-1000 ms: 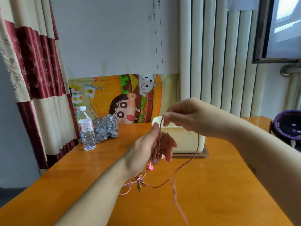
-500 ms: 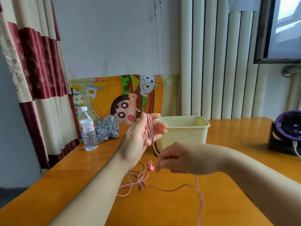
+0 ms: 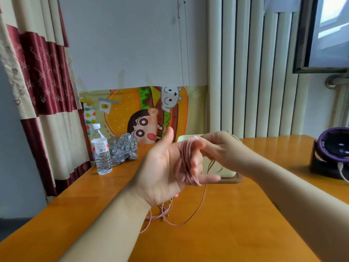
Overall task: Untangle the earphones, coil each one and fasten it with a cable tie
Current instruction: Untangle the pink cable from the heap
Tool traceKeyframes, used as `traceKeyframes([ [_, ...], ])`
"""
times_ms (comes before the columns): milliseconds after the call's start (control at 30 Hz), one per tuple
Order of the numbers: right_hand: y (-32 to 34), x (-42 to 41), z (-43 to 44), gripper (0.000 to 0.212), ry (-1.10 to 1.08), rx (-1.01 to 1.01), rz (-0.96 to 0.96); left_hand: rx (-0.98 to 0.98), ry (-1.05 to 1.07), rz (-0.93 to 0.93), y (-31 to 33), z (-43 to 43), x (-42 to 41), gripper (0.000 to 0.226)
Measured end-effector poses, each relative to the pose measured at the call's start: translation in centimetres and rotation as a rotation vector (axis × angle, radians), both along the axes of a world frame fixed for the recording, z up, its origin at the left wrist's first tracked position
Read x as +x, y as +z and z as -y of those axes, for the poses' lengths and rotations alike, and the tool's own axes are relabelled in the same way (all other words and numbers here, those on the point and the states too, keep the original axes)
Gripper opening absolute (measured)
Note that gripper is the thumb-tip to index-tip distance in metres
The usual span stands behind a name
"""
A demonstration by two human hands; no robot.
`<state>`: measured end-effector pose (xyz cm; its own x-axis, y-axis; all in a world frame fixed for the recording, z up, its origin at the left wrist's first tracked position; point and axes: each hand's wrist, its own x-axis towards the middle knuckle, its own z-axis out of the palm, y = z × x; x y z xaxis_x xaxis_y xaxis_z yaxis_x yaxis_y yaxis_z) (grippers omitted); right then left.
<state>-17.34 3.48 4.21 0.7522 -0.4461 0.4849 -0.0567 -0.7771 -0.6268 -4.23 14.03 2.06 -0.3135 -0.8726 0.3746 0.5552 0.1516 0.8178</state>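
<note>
The pink earphone cable [image 3: 186, 163] is wound in several loops round the fingers of the left hand [image 3: 162, 171]. That hand is raised above the table [image 3: 236, 233], palm toward the camera and thumb pointing up. Its fingers are bent over the loops and hold them in place. The right hand [image 3: 221, 148] pinches the cable at the top of the coil, just beside the left fingertips. From there one strand drops to the table and joins the loose strands [image 3: 179, 222] lying below the left wrist, their small plugs among them. A small pink piece [image 3: 176, 195] peeks out under the heel of the left hand; what it is cannot be told.

Half a second ago the right hand was low, beneath the left hand and close to the table, drawing the strand down. It has now swung up to the left fingertips. The left hand has hardly moved.

Behind the hands stands a cream tub [image 3: 228, 173] on a brown tray [image 3: 235, 180], in full view before and now mostly covered by them. At the far left of the table are a water bottle [image 3: 101, 152] and a crumpled plastic bag [image 3: 123, 148] in front of a cartoon poster [image 3: 141, 114]. A purple-rimmed device [image 3: 334, 148] sits at the right edge.
</note>
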Motion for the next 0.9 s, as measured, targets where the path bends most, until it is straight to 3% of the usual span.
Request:
traceKeyframes([
  [67, -1.2, 0.5, 0.0, 0.04, 0.031, 0.028, -0.006, -0.04, 0.029, -0.193, 0.9, 0.0, -0.2, 0.059],
  [100, -1.7, 0.7, 0.0, 0.035, 0.037, 0.024, -0.041, -0.051, 0.145, -0.233, 1.4, 0.0, -0.3, 0.056],
  [233, -3.2, 1.1, 0.4, 0.02, 0.051, 0.073, -0.144, -0.105, 0.644, -0.182, 3.0, 0.8, -0.1, 0.044],
  [400, -3.5, 0.8, 1.6, 0.02, -0.031, 0.139, -0.238, -0.142, 0.877, -0.118, 3.5, 2.4, 0.9, 0.03],
  [500, -3.3, 0.9, 2.3, 0.023, -0.099, 0.169, -0.322, -0.202, 1.015, 0.041, 3.9, 3.3, 1.3, 0.022],
  [633, -3.2, 0.5, 2.7, 0.025, -0.029, 0.399, -0.208, -0.348, 1.279, 0.395, 4.3, 3.9, 2.1, 0.022],
  [700, -3.4, 0.0, 2.8, 0.023, -0.009, 0.424, -0.167, -0.401, 1.397, 0.533, 4.4, 4.0, 3.1, 0.027],
  [800, -3.4, -0.9, 3.4, 0.023, -0.007, 0.444, -0.069, -0.334, 1.506, 0.751, 4.0, 3.7, 4.9, 0.029],
  [900, -2.2, -1.9, 3.8, 0.025, 0.045, 0.529, 0.113, -0.168, 1.48, 1.042, 2.7, 3.4, 6.5, 0.034],
])
